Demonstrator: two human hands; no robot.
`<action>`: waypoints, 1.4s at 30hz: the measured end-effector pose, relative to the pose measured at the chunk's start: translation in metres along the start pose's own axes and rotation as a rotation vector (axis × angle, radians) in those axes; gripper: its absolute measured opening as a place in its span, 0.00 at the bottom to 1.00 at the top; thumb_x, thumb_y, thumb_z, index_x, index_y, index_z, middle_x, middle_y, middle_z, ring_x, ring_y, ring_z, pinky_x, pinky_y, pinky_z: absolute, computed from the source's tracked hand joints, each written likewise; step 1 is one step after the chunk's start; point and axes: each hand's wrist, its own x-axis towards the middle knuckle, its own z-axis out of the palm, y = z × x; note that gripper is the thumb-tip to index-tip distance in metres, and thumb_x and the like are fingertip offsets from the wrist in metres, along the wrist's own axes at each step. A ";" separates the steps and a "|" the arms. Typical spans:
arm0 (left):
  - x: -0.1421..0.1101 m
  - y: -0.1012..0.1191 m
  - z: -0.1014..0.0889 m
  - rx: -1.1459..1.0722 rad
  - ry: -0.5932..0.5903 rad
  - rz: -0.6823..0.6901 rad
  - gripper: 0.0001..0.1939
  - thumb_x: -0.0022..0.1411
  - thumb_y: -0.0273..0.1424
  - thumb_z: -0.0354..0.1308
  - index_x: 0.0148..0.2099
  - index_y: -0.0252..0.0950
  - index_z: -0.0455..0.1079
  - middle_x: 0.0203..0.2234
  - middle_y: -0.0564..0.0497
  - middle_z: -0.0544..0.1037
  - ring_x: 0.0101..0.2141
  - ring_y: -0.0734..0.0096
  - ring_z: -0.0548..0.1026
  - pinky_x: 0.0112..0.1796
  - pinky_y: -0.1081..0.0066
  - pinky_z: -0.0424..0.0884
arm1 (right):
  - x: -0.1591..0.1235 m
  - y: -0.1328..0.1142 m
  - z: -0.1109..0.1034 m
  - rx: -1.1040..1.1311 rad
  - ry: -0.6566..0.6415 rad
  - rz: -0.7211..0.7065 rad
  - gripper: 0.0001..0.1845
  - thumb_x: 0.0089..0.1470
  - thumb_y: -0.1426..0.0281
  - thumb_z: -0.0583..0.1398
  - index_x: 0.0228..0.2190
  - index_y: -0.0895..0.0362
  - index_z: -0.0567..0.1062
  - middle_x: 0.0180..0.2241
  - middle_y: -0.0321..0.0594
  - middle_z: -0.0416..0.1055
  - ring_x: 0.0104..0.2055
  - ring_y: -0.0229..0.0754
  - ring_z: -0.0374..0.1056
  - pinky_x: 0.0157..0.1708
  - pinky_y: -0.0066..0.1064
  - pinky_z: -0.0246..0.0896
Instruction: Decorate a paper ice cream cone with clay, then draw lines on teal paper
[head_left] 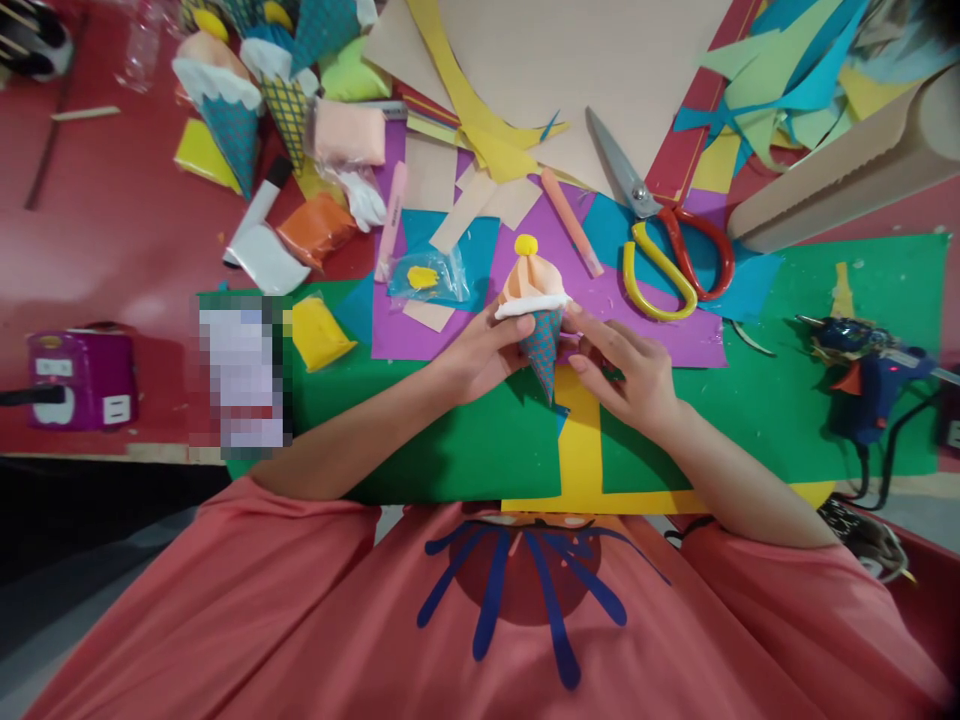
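Note:
A craft ice cream cone is held upright over the coloured paper in front of me. It has a blue-green patterned paper cone, a white wavy rim, a peach top and a small yellow ball on the tip. My left hand grips it from the left, thumb across the front below the rim. With fingertips at the right end of the white rim, my right hand touches it, its other fingers loosely curled. Just behind lies an open plastic bag with a bit of yellow clay.
Large scissors lie behind my right hand. A blue glue gun with a cord rests at the right. Finished paper cones, clay packets and markers crowd the back left. A cardboard roll and paper scraps are at back right.

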 end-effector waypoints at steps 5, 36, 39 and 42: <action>0.001 -0.001 0.000 0.013 0.006 -0.012 0.28 0.43 0.44 0.74 0.44 0.37 0.71 0.37 0.50 0.82 0.49 0.54 0.78 0.51 0.57 0.75 | -0.001 0.001 0.003 0.039 -0.034 0.050 0.27 0.63 0.68 0.54 0.63 0.51 0.63 0.25 0.34 0.73 0.20 0.34 0.62 0.22 0.27 0.60; -0.007 -0.006 -0.007 0.431 -0.189 -0.014 0.34 0.47 0.41 0.72 0.55 0.35 0.68 0.47 0.45 0.76 0.50 0.57 0.73 0.51 0.61 0.69 | 0.002 0.011 -0.002 0.267 0.062 0.000 0.10 0.58 0.66 0.62 0.43 0.47 0.77 0.61 0.39 0.64 0.63 0.50 0.62 0.59 0.46 0.64; -0.006 -0.005 -0.008 0.445 -0.210 0.012 0.31 0.48 0.40 0.72 0.53 0.36 0.69 0.45 0.47 0.76 0.49 0.59 0.74 0.51 0.62 0.70 | 0.002 0.012 -0.001 0.294 0.067 0.023 0.08 0.57 0.65 0.63 0.41 0.49 0.77 0.60 0.39 0.65 0.63 0.49 0.62 0.59 0.46 0.64; -0.005 -0.006 -0.008 0.448 -0.230 0.052 0.30 0.49 0.38 0.71 0.53 0.37 0.69 0.47 0.47 0.76 0.51 0.58 0.73 0.52 0.63 0.69 | 0.001 0.011 0.000 0.358 0.082 0.056 0.06 0.56 0.66 0.64 0.38 0.49 0.77 0.59 0.37 0.66 0.63 0.48 0.62 0.59 0.45 0.64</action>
